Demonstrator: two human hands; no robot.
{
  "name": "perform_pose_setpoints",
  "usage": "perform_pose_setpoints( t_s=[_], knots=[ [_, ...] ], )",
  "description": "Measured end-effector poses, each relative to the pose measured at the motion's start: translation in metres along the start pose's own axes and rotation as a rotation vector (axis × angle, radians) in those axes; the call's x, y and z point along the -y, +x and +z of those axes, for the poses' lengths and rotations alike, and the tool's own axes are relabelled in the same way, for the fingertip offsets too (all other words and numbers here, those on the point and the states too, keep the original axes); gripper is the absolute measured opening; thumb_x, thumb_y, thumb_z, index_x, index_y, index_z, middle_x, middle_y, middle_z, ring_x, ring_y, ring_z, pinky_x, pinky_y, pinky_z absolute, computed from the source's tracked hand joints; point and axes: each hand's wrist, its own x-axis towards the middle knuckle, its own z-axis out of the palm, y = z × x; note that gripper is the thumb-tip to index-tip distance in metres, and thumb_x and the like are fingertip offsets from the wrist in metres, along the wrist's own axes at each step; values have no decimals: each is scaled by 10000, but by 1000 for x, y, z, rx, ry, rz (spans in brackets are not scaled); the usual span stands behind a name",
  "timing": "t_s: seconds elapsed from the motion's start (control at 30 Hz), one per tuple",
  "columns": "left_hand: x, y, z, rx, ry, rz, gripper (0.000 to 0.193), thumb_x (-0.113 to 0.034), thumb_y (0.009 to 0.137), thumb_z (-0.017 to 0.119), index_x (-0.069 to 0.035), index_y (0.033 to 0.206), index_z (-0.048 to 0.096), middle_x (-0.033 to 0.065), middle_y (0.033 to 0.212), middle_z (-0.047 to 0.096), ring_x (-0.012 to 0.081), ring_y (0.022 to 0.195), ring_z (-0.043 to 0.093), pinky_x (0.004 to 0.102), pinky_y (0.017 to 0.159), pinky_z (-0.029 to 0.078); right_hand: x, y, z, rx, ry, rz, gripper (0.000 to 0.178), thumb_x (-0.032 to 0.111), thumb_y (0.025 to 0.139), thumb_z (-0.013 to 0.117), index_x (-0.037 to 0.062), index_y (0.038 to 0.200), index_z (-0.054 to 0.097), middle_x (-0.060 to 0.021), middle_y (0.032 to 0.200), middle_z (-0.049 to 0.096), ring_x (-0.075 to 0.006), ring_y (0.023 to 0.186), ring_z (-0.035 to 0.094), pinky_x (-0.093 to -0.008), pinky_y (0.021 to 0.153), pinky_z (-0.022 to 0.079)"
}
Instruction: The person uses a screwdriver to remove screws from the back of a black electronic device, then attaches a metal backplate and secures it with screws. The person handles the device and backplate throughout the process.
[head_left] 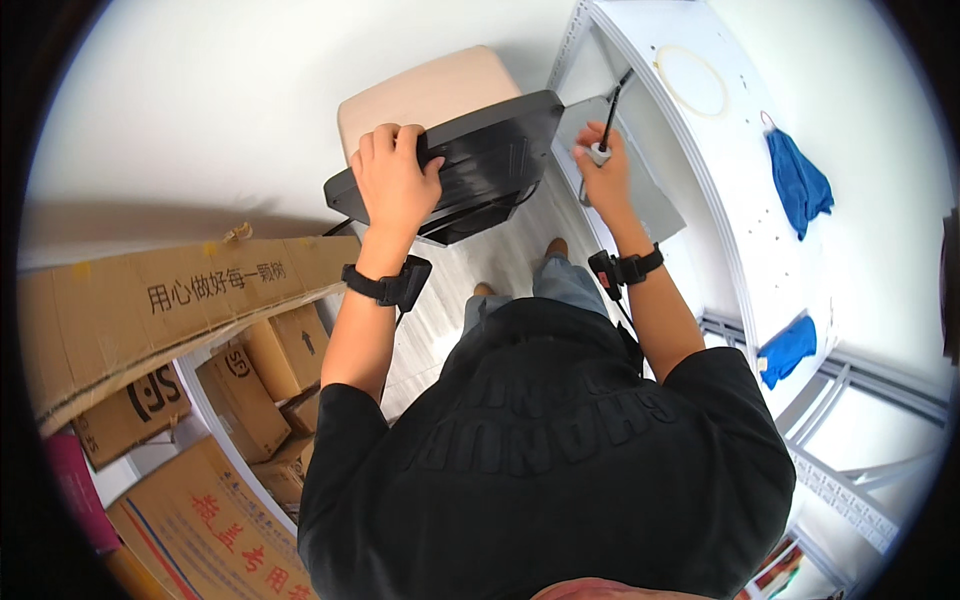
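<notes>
A dark, flat panel [490, 150] with a ribbed face stands tilted in front of me; its exact kind is not clear. My left hand [393, 180] grips its upper left edge, fingers over the top and thumb on the near face. To the right of the panel, my right hand [607, 172] is closed around the pale grey end of a thin black rod [617, 100], which points up and away. Behind the panel rises a beige, rounded, pad-like thing [430, 88]. Part of the panel's underside is hidden in shadow.
Cardboard boxes [240, 400] fill a white shelf at my left, with a long carton [190, 290] on top. On the right is a white shelf unit [690, 150], and blue cloths [797, 182] hang there. Grey wood-look floor [432, 290] shows around my feet.
</notes>
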Motion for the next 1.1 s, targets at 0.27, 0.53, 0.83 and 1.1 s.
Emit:
perform_pose_setpoints(
  t_s=[0.27,0.53,0.83,1.1],
  knots=[
    [-20,-3,-6,63,-8,76,536,-182,679,800,-113,1166,588,84,1144,526,287,1093,469,434,964,321,-5,-59,-76,9,117,436,410,22,853,605,4,1215,413,-94,827,586,-156,645,592,-292,615,501],
    [-135,13,36,-91,-467,362,200,-50,760,710,-65,952,656,121,1054,604,307,1013,549,384,876,430,-3,-87,-167,35,201,434,617,-66,788,624,-29,1286,263,-102,946,603,-182,860,584,-321,803,482],
    [-368,-23,138,488,-944,579,100,-32,788,681,-27,886,666,88,895,663,248,799,628,322,719,489,8,-155,-330,-362,632,490,303,76,904,603,-20,1188,563,-128,1021,644,-182,862,641,-305,710,550],
    [-534,-33,215,434,-668,757,185,-124,774,712,-82,953,691,37,890,669,244,882,589,386,766,438,-44,-203,-415,-361,548,439,616,5,775,669,8,1359,475,-95,1111,603,-179,959,595,-311,825,494]
  ],
)
